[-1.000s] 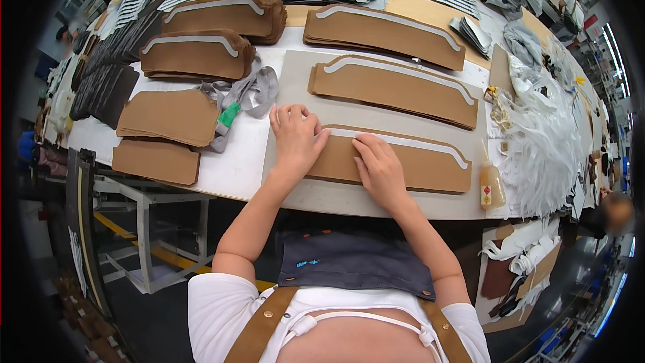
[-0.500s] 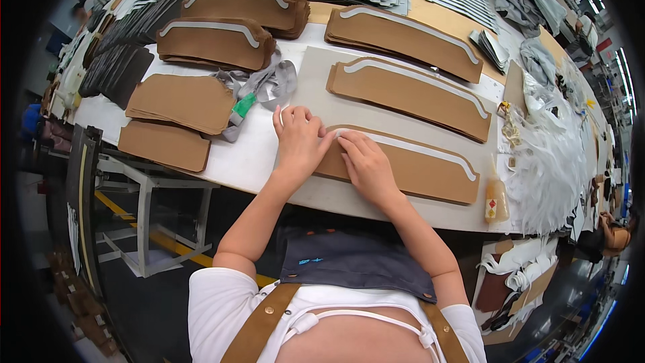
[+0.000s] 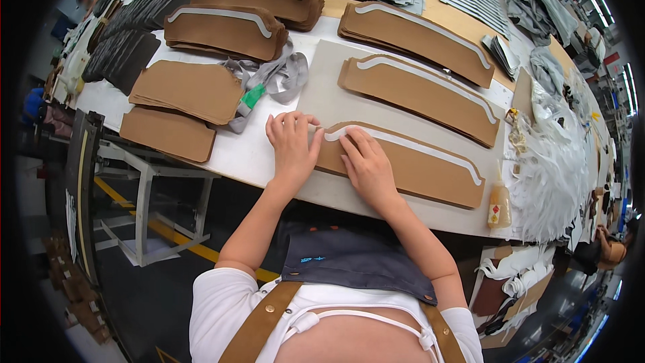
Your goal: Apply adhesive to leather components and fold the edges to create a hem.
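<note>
A long brown panel stack (image 3: pixel 426 178) lies in front of me, a narrow white strip (image 3: pixel 410 146) along its upper edge, curved at both ends. My left hand (image 3: pixel 293 144) rests at the stack's left end, fingers bent and apart, its thumb beside the strip's end. My right hand (image 3: pixel 368 165) lies on the panel just right of it, fingertips pressed on the strip near the left curve. Two similar stacks with white strips (image 3: pixel 416 102) (image 3: pixel 410 37) lie farther back on the grey board (image 3: pixel 322 70). A glue bottle (image 3: pixel 498 205) stands beside the panel's right end.
Brown stacks (image 3: pixel 178 94), a grey ribbon tangle (image 3: pixel 282 77) and dark pieces (image 3: pixel 134 60) lie at the left. White strips (image 3: pixel 547 175) are heaped at the right; striped pieces (image 3: pixel 463 0) lie at the back. A co-worker (image 3: pixel 608 245) is at the far right.
The view has shifted. My left hand has moved slightly leftward relative to the panel, and my right hand has slid toward the strip's left curve, whose end shows more now.
</note>
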`<state>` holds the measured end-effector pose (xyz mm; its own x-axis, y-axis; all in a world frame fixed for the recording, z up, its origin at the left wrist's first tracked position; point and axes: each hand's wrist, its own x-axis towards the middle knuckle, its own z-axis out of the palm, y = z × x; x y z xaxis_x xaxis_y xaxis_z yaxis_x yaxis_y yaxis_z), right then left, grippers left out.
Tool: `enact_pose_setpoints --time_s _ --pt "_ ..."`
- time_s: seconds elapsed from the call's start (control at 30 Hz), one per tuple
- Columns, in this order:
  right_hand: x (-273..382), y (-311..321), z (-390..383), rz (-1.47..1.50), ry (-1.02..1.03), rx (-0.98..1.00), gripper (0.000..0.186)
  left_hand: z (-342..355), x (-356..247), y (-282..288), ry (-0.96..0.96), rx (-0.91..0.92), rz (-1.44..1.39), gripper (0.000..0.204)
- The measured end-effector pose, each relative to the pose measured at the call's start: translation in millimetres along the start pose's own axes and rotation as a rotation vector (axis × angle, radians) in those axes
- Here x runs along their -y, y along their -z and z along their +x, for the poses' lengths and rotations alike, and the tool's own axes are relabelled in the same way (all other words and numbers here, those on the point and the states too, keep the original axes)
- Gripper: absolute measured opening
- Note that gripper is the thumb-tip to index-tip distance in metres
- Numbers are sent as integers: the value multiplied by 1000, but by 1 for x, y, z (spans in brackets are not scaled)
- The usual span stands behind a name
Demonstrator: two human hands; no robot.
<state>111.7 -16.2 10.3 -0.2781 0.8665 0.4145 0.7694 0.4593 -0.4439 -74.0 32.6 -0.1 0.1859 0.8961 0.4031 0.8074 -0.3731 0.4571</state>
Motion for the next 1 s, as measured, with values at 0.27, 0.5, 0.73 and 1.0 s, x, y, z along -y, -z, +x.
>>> enact_pose_setpoints --time_s 0.27,0.5,0.73,1.0 --pt "4 -2 1 -56 7 -3 40 -11 4 -3 27 2 -71 25" --pt "5 -8 0 -89 -5 -15 40 -9 3 -11 38 46 -128 22" --pt "5 -8 0 -102 -3 -14 41 -6 -2 -11 28 11 -97 24" --pt "4 -11 0 -140 0 -7 39 -1 1 -16 63 51 -107 25"
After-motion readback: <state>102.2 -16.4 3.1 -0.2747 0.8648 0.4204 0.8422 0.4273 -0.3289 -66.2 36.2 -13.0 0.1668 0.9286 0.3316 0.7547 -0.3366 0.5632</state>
